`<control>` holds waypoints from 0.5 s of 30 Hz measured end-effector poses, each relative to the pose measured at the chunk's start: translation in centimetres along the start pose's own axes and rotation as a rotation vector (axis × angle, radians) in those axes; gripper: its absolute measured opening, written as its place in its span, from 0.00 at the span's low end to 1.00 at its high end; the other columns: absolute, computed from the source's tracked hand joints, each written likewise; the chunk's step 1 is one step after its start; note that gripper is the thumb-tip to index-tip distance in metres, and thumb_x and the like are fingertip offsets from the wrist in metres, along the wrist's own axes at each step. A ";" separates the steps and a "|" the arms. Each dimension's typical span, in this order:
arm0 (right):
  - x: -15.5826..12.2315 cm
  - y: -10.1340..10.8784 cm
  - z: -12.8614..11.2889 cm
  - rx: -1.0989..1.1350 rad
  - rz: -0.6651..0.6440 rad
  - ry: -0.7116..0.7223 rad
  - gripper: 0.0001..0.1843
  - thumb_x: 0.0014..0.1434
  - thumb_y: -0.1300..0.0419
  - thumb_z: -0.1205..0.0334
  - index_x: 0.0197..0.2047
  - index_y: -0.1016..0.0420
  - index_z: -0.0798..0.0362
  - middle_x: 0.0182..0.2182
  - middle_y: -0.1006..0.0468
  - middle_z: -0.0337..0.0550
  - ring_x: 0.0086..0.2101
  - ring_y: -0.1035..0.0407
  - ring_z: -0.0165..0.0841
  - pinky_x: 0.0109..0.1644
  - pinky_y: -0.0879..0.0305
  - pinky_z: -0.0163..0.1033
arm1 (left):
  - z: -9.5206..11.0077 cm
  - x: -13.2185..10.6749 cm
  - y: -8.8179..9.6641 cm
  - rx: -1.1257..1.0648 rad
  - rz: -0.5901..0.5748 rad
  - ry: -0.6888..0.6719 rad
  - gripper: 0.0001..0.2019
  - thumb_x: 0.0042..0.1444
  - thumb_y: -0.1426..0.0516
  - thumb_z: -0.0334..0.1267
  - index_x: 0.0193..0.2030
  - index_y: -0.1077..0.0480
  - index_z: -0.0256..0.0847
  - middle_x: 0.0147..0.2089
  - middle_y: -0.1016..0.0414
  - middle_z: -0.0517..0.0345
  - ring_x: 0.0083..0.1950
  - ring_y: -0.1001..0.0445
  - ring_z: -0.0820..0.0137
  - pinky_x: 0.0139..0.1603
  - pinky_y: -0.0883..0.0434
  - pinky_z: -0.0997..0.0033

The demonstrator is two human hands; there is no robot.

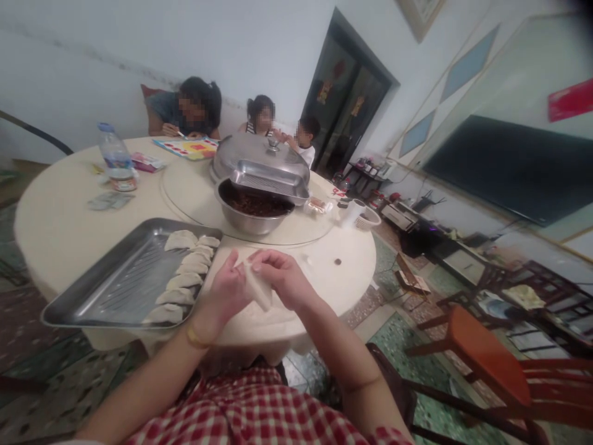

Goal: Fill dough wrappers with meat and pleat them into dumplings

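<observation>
A pale dumpling wrapper [258, 288] hangs between my two hands above the near edge of the table. My right hand [283, 278] pinches its upper edge with thumb and fingertips. On the other side my left hand [228, 289] grips it too, its fingers partly hidden behind the dough. Just left of my hands lies a metal tray [120, 290]; folded dumplings [185, 269] line its right side. Beyond my hands stands a steel bowl [254, 221] of dark filling [257, 204]. Whether any filling is in the wrapper is hidden.
A large domed lid [259, 154] and a second metal tray [273, 178] stand behind the bowl on the turntable. A water bottle [113, 148] and jar [123, 179] are at the left. Several people sit across the table. An orange chair [486, 355] is at right.
</observation>
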State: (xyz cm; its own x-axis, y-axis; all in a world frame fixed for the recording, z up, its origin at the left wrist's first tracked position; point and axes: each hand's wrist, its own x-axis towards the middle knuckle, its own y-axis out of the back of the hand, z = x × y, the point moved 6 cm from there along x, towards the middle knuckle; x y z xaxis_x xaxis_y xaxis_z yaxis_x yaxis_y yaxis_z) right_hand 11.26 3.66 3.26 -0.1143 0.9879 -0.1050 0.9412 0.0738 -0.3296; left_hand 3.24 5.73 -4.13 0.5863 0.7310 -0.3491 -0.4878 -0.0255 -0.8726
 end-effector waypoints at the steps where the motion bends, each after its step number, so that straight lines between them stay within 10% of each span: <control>1: 0.4 -0.4 0.1 -0.045 0.002 -0.007 0.09 0.42 0.33 0.59 0.26 0.27 0.52 0.23 0.27 0.34 0.23 0.35 0.25 0.25 0.39 0.30 | -0.2 -0.1 0.3 -0.057 0.017 -0.015 0.17 0.65 0.51 0.45 0.32 0.27 0.40 0.24 0.24 0.58 0.25 0.24 0.69 0.31 0.23 0.70; 7: 3.2 3.2 3.8 -0.298 0.217 -0.067 0.07 0.46 0.38 0.58 0.27 0.29 0.52 0.21 0.30 0.32 0.19 0.37 0.26 0.20 0.38 0.33 | -1.8 -0.8 1.3 -0.304 0.129 0.034 0.21 0.64 0.52 0.49 0.52 0.30 0.35 0.40 0.19 0.46 0.42 0.20 0.58 0.46 0.22 0.55; 15: 4.3 7.0 4.4 -0.459 0.260 0.009 0.05 0.48 0.40 0.60 0.27 0.26 0.52 0.21 0.28 0.34 0.22 0.36 0.26 0.26 0.37 0.33 | -1.7 0.6 0.5 -0.275 0.240 0.001 0.16 0.64 0.51 0.39 0.54 0.31 0.36 0.39 0.19 0.50 0.40 0.19 0.61 0.45 0.21 0.57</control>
State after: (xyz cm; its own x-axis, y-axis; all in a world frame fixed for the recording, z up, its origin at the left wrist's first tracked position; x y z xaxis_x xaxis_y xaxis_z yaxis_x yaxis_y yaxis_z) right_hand 15.91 7.80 -3.64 0.1425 0.9825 -0.1198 0.9807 -0.1238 0.1514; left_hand 4.47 4.98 -5.40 0.4766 0.6815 -0.5554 -0.4193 -0.3791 -0.8249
